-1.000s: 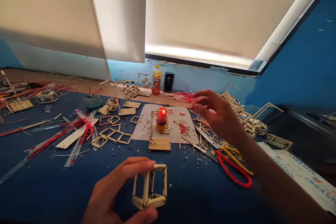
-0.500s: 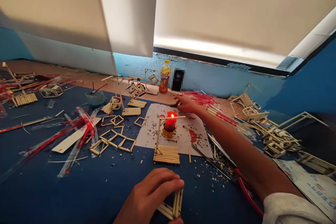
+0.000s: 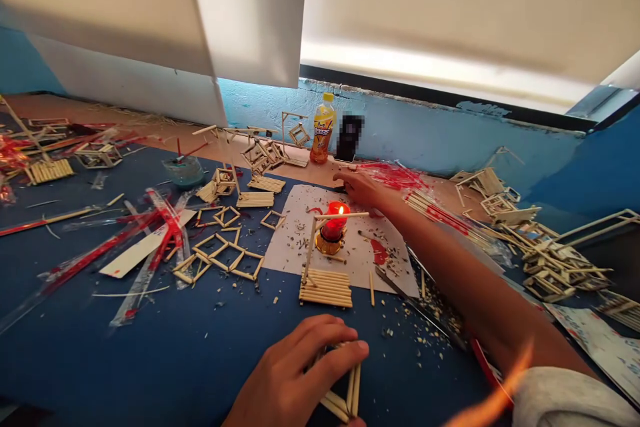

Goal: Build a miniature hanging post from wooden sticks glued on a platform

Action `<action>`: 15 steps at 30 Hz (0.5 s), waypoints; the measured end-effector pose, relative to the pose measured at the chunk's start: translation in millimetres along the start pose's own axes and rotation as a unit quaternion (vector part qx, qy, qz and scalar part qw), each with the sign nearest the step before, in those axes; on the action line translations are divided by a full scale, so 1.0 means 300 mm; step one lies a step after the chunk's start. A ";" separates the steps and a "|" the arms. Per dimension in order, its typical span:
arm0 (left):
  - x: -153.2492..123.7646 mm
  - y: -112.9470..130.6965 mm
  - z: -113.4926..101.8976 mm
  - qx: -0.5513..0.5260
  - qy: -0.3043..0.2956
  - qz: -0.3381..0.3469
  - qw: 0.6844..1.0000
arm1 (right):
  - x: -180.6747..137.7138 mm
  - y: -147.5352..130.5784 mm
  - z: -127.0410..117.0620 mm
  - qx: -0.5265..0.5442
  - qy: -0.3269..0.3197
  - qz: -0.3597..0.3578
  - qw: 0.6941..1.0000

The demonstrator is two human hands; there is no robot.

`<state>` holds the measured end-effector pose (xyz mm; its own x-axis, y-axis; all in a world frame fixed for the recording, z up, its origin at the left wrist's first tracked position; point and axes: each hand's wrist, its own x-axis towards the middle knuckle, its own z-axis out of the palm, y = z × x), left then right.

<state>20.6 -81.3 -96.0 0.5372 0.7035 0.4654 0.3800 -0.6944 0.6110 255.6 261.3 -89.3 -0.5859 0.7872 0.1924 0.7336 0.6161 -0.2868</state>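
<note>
My left hand (image 3: 295, 380) is closed around a small frame built of wooden sticks (image 3: 345, 393), held low over the blue table (image 3: 150, 347) near its front edge. My right hand (image 3: 361, 188) reaches far across the table, past a lit red candle (image 3: 334, 225) on a white sheet (image 3: 300, 240). Its fingers rest on the tabletop by a small dark object (image 3: 340, 189) just behind the sheet; whether they grip it is hidden. A flat raft of sticks (image 3: 326, 287) with an upright stick lies in front of the candle.
Square stick frames (image 3: 220, 260) and red-and-clear wrappers (image 3: 150, 240) litter the left. More stick pieces (image 3: 550, 267) pile up at the right. A juice bottle (image 3: 323, 128) stands at the wall, a blue bowl (image 3: 184, 170) at back left. Red-handled pliers (image 3: 480, 353) lie under my right forearm.
My right hand has stretched from above the pliers to the far side of the candle. My left hand has lowered the stick frame toward the table. The view shifted left.
</note>
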 end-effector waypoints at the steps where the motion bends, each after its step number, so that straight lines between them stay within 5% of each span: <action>1: 0.002 0.001 0.000 0.004 -0.003 0.000 1.000 | 0.003 0.002 0.002 -0.001 0.004 0.007 1.000; 15: 0.043 0.036 0.001 0.072 -0.012 -0.002 0.997 | -0.078 0.022 -0.103 0.056 0.040 0.084 0.994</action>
<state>31.7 -79.7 -83.6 0.5528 0.7032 0.4472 0.4855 -0.7079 0.5130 284.9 247.9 -66.6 -0.4258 0.8812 0.2053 0.7738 0.4722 -0.4222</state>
